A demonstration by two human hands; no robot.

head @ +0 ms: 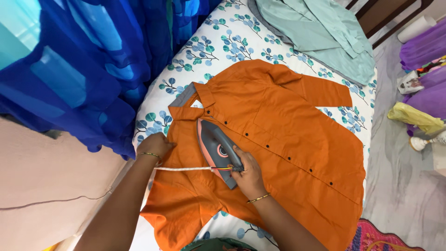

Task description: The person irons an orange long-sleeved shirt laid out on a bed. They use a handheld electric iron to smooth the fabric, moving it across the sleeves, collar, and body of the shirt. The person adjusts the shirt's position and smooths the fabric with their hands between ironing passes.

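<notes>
So my right hand (248,174) has its fingers wrapped tight around the grey iron (216,148), sitting on the orange shirt (288,135) near the collar. Left hand (153,145) presses the shoulder flat, holding nothing, on the leaf-print bed (232,42).

Leaf-print bed (241,42) under orange shirt (297,125)

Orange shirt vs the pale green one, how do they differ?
The orange shirt lies spread flat, buttoned, under the iron; the pale green shirt lies loosely heaped at the far end, untouched. Both hands are at the orange shirt, none at the green. Both rest on the leaf-print sheet.
</notes>
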